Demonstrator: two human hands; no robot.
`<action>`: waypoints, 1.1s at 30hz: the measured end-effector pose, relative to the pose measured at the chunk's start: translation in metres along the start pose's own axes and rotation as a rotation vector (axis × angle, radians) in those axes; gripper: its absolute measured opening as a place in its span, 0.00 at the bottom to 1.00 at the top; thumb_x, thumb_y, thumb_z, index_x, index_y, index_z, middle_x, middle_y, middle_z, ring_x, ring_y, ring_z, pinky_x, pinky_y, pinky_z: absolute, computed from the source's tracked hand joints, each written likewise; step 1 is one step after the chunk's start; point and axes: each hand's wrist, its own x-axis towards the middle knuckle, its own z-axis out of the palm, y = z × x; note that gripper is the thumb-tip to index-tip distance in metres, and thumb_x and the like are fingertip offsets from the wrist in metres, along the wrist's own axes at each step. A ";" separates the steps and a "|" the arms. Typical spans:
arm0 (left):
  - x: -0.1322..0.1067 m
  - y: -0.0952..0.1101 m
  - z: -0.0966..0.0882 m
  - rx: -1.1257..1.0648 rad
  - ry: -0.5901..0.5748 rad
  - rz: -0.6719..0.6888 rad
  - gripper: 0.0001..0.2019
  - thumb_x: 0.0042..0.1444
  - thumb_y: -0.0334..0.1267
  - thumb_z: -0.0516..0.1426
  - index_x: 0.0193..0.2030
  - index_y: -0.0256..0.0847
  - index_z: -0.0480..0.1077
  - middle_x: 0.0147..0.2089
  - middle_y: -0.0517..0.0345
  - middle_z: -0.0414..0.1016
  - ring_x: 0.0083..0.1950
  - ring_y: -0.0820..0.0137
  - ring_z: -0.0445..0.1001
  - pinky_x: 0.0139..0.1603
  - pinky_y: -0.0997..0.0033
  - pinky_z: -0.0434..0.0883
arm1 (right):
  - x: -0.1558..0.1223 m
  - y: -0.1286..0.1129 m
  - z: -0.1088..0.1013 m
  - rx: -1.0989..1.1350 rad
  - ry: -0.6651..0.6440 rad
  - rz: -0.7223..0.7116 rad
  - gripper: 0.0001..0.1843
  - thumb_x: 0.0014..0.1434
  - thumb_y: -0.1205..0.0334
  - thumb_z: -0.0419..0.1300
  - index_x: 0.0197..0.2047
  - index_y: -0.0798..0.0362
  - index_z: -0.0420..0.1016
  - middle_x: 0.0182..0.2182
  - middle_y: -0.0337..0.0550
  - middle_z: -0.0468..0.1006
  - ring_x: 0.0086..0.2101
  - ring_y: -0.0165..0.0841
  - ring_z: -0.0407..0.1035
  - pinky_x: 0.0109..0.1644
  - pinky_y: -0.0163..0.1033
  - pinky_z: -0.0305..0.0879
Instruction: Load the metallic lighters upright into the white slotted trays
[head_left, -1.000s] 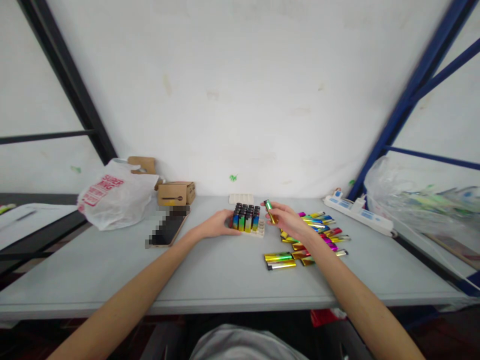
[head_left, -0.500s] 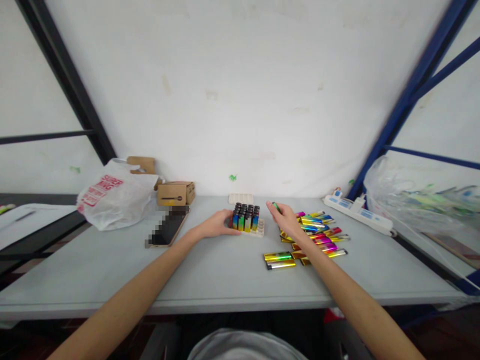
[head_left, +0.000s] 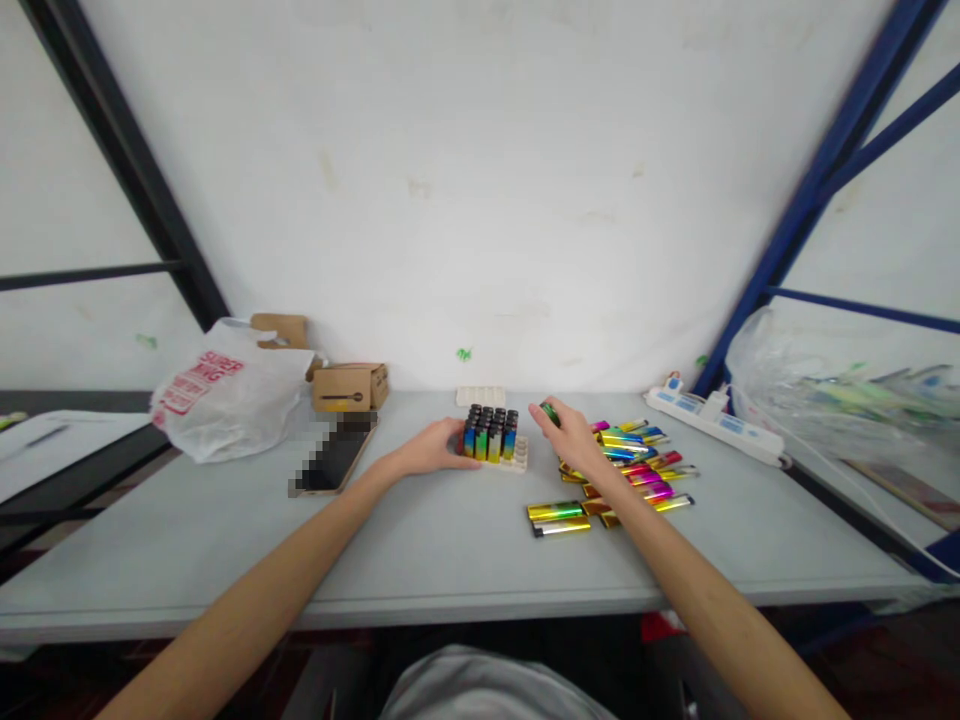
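Note:
Several shiny lighters [head_left: 490, 440] stand upright in rows in a cream tray [head_left: 519, 457], whose right-hand slots hold nothing. My left hand [head_left: 435, 449] is wrapped round the left side of the tray and the lighters there, thumb at the front. To the right of the tray, just above the table, my right hand [head_left: 568, 434] pinches a green lighter [head_left: 550, 413], mostly hidden by the fingers. Under and beside my right forearm lies a loose pile of metallic lighters [head_left: 641, 480] in gold, blue, red and pink.
A second cream tray [head_left: 481, 397] lies by the wall. On the left are a phone [head_left: 339, 455], a small cardboard box [head_left: 349, 387] and a white plastic bag [head_left: 229, 390]. A power strip [head_left: 716, 422] and a clear plastic bag [head_left: 780, 370] are on the right.
The green lighter has turned slightly in my right hand, showing more of its side. My left hand and the tray have stayed put; the view has shifted a little.

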 end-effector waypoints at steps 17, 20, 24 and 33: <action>-0.001 0.000 0.001 0.002 -0.005 0.005 0.27 0.50 0.58 0.68 0.46 0.37 0.77 0.37 0.55 0.79 0.38 0.62 0.75 0.37 0.68 0.69 | -0.004 -0.002 -0.002 0.059 -0.320 -0.200 0.21 0.67 0.42 0.59 0.38 0.52 0.80 0.30 0.41 0.82 0.29 0.35 0.71 0.35 0.36 0.62; -0.001 -0.001 0.002 0.022 0.021 -0.017 0.28 0.49 0.58 0.69 0.46 0.36 0.77 0.37 0.54 0.79 0.37 0.61 0.75 0.37 0.68 0.69 | -0.006 -0.004 0.001 0.044 -0.340 -0.223 0.19 0.67 0.44 0.60 0.39 0.51 0.81 0.32 0.43 0.83 0.30 0.36 0.73 0.37 0.36 0.63; -0.001 -0.001 0.002 -0.002 0.018 0.000 0.27 0.49 0.58 0.69 0.47 0.37 0.77 0.38 0.54 0.80 0.38 0.61 0.76 0.39 0.68 0.70 | -0.006 -0.004 0.001 -0.074 -0.324 -0.296 0.19 0.69 0.45 0.59 0.39 0.51 0.81 0.31 0.45 0.82 0.29 0.36 0.71 0.37 0.37 0.62; -0.001 -0.002 0.003 -0.046 0.017 -0.020 0.28 0.48 0.56 0.70 0.49 0.36 0.76 0.40 0.53 0.80 0.39 0.60 0.76 0.38 0.67 0.71 | -0.004 -0.008 0.009 -0.261 -0.329 -0.225 0.20 0.69 0.44 0.60 0.35 0.51 0.79 0.26 0.45 0.80 0.26 0.35 0.70 0.32 0.37 0.56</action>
